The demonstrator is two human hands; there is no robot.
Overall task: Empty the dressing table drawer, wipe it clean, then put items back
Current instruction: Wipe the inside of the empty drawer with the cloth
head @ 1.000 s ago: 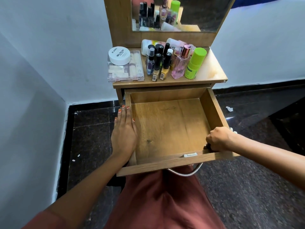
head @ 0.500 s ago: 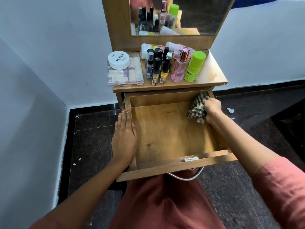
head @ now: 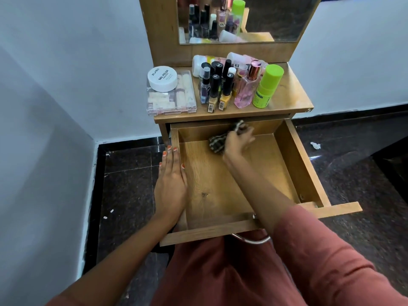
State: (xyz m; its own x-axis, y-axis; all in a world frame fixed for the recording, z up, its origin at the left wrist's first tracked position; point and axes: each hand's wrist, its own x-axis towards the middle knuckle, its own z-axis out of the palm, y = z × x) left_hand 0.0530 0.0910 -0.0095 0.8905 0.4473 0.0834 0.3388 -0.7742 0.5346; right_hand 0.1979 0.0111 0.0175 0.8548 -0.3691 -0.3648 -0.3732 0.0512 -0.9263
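My left hand [head: 171,186] lies flat along the left wall of the pulled-out drawer [head: 220,191]. Its fingers are straight and grasp nothing, and the fingertips reach toward the drawer's back left corner. Above it, at the left edge of the surface [head: 291,93], a clear case [head: 176,100] carries a white nail polish jar [head: 162,78] on its lid. Just beside the case, near the middle of the surface, small dark-capped bottles [head: 215,85] stand packed together. Behind them, white containers [head: 198,62] lie on their sides along the back edge. Down in the drawer, a dark checked cloth [head: 217,143] is pressed against the back wall near its middle. It is bunched in my right hand [head: 238,141], whose fingers curl round it; the hand is blurred. At the right of the bottle cluster a pink perfume bottle [head: 245,93] and a lime-green bottle [head: 266,87] stand upright, just beside each other. The mirror [head: 276,18] above reflects the bottle tops.
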